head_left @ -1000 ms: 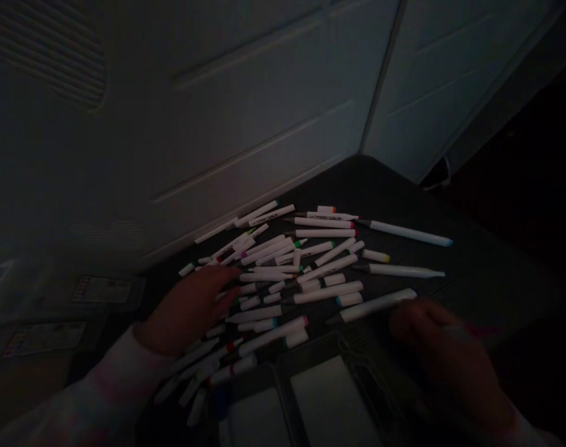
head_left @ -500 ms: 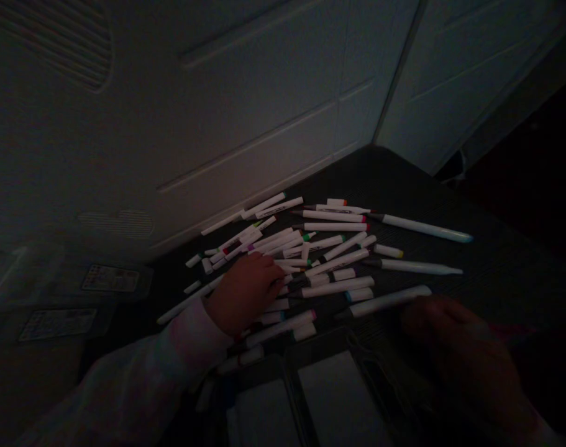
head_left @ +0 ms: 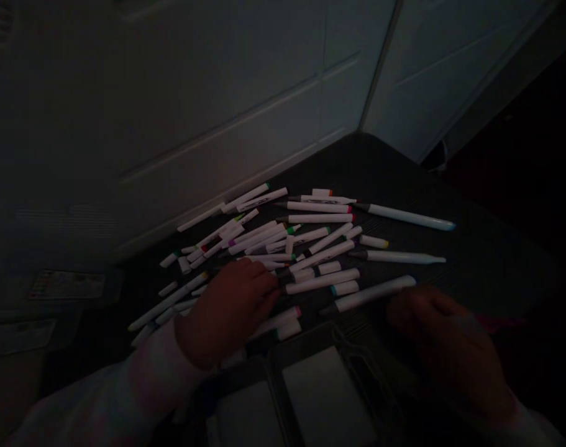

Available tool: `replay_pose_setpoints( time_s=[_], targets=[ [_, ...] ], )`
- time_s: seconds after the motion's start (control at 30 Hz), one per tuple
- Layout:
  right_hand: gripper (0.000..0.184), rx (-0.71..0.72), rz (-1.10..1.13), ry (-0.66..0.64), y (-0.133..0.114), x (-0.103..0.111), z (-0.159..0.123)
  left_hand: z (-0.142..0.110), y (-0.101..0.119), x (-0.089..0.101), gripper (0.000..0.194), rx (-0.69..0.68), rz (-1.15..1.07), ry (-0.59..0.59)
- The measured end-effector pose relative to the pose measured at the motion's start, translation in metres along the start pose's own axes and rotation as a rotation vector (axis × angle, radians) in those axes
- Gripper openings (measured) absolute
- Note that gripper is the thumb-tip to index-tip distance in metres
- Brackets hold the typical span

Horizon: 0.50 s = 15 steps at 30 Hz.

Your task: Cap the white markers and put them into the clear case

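Note:
Many white markers (head_left: 324, 280) with coloured ends lie in a loose heap on a dark tabletop. Over the heap's near side is my left hand (head_left: 231, 304), its fingers bent down and together beside a marker; whatever they grip is hidden. My right hand (head_left: 450, 351) is closed at the right, near the end of a thick grey-tipped marker (head_left: 376, 294) lying on the table. A dim pink streak (head_left: 501, 323) shows behind that hand, too dark to name. Loose white caps (head_left: 345, 288) lie among the markers. An open clear case (head_left: 268, 372) with pale inserts stands nearest me.
A white panelled wall (head_left: 245, 124) rises behind the dark tabletop (head_left: 488, 261). At the left are clear containers with a printed colour card (head_left: 68, 284). More thick markers (head_left: 408, 217) lie at the right of the heap. The light is very dim.
The view has shifted, so the scene sits further left and slightly higher. Against the markers, my left hand has moved slightly right and nearer me. My right hand stays closed in about the same place.

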State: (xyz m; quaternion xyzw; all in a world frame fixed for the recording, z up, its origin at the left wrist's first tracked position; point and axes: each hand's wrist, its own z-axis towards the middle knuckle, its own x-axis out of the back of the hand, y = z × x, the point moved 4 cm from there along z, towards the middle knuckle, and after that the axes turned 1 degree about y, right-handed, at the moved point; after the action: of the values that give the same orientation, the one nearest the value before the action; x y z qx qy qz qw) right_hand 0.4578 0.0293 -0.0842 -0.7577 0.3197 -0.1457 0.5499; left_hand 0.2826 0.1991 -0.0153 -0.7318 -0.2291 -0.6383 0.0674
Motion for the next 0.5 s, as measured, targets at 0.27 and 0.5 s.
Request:
replay_pose_setpoints(
  time_s=[0.27, 0.5],
  targets=[
    [0.031, 0.052, 0.083, -0.018, -0.006, -0.003, 0.001, 0.013, 0.006, 0.000, 0.015, -0.010, -0.094, -0.040],
    [0.034, 0.055, 0.100, 0.052, -0.014, -0.006, 0.003, -0.001, -0.011, 0.017, 0.020, 0.013, -0.117, 0.086]
  ],
)
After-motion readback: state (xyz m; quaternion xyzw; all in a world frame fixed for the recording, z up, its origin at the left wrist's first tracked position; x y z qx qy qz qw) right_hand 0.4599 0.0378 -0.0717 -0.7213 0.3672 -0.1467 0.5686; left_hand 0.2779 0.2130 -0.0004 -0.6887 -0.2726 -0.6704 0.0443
